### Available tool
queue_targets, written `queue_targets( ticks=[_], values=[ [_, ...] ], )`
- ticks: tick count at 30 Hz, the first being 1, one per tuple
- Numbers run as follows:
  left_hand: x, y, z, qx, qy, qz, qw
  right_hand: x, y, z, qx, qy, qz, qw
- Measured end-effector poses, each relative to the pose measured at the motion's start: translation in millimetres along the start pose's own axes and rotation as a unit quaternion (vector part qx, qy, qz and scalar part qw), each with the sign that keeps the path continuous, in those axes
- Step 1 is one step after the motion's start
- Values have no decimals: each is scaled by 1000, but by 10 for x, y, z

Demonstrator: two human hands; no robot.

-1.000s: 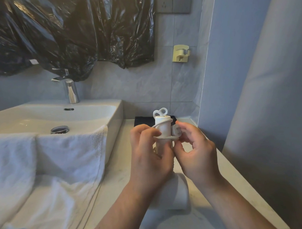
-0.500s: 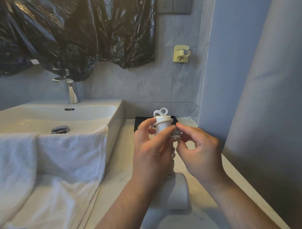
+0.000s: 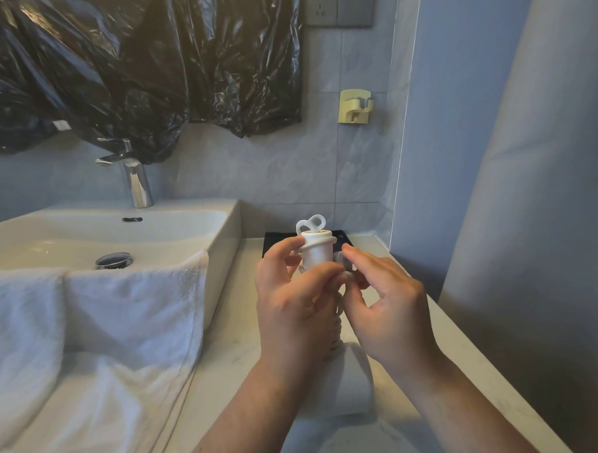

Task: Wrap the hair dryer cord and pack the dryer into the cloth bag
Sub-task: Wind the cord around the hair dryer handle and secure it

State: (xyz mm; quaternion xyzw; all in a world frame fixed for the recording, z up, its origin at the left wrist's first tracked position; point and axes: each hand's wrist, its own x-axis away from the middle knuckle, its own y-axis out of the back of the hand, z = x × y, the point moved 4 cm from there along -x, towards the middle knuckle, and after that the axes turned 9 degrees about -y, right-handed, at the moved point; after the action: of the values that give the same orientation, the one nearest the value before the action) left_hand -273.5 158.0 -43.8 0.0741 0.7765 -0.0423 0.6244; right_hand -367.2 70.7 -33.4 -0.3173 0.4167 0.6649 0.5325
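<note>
One white towel (image 3: 101, 318) lies over the rim of one sink (image 3: 219, 229), behind it one chrome tap (image 3: 136, 177). Your left hand (image 3: 293, 304) curls round the upright handle of one hair dryer (image 3: 317, 256): white, matte, its body resting on the bench (image 3: 448, 356). One white cord (image 3: 311, 223) (coiled round the handle, looped on top). Your right hand (image 3: 388, 304) pinches the cord beside the handle.

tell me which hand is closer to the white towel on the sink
Left. The left hand grips the dryer handle just right of the towel; the right hand pinches the cord farther right, beyond the handle.
</note>
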Motion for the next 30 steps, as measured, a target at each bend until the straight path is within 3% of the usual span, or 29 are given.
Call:
queue_targets(
  ticks=[2, 4, 8, 16, 23, 30],
  values=[
    [14, 2, 7, 4, 14, 7, 1000, 21, -13, -52, -73, -102, 12, 992],
    [20, 7, 5, 13, 26, 15, 999, 31, -52, -113, -191, -195, 46, 961],
    [15, 10, 31, 37, 43, 25, 998, 21, -75, -160, -327, -256, 75, 907],
    [10, 15, 40, 45, 44, 42, 997, 60, -114, -161, -166, -181, 66, 967],
    [2, 11, 66, 86, 68, 46, 993, 64, -90, -176, -204, -183, 91, 957],
    [-3, -2, 76, 57, 46, 48, 996, -38, -52, -184, -197, -149, 118, 962]
  ],
)
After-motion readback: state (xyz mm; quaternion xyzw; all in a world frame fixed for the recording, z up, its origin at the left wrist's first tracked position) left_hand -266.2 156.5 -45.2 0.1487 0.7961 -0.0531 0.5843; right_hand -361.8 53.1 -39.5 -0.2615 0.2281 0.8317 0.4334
